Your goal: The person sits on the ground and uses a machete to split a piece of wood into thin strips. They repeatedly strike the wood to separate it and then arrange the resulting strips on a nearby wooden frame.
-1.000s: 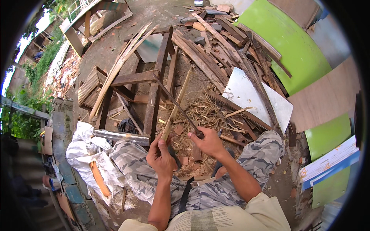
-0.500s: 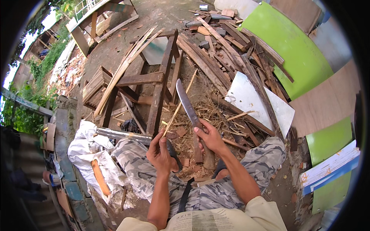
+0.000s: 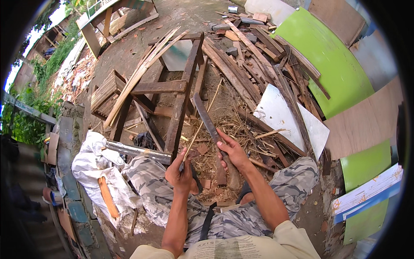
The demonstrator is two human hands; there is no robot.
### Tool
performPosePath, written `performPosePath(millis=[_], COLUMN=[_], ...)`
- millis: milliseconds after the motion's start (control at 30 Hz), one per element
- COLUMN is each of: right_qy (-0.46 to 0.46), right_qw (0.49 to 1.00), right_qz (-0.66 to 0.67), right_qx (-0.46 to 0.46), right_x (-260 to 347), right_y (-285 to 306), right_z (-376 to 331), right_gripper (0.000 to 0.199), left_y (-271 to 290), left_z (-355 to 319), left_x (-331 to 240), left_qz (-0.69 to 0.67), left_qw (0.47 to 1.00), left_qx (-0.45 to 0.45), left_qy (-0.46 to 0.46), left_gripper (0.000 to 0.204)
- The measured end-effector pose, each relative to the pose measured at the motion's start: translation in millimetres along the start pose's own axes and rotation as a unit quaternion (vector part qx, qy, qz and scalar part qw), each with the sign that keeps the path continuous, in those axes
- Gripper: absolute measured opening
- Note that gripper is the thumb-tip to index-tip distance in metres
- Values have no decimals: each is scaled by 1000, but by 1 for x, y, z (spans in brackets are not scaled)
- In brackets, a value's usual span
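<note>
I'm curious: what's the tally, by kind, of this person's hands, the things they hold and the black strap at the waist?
Hands: 2 (left hand, right hand)
Large knife: 1, in the right
Thin wooden strip: 1, in the left
Black strap: 1
Total: 5

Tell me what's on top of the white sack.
An orange-brown wood piece lies on the white sack, and one end of a pale bar overlaps its upper part. Whatever is under the wood piece or inside the sack is covered.
</note>
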State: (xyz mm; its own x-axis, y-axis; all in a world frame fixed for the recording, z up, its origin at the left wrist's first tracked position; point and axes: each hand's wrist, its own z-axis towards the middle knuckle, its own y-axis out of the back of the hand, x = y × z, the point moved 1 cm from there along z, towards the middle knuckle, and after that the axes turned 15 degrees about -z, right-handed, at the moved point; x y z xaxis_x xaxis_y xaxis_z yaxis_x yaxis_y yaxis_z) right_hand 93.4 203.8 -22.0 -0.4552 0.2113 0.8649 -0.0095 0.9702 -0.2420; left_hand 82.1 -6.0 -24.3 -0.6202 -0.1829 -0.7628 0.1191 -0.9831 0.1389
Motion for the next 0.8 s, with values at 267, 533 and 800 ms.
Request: performPosePath(millis=[267,533,800], right_qy=[8,23,23], right_qw=[992,989,989], right_qz=[-32,-99,-101], right_qx=[122,109,105], right_x=[11,21,25], right_y=[-18,-41,-48], right_z=[-29,-47,-57], right_gripper=[56,57,56], left_y=[2,7,7], left_z=[5,-1,-1], left_x=[4,8,3], left_qz=[-30,19,43], left_qw=[998,997,996], left_qx=[-48,-67,-74], left_qy=[3,20,-6], left_gripper=[22,17,17])
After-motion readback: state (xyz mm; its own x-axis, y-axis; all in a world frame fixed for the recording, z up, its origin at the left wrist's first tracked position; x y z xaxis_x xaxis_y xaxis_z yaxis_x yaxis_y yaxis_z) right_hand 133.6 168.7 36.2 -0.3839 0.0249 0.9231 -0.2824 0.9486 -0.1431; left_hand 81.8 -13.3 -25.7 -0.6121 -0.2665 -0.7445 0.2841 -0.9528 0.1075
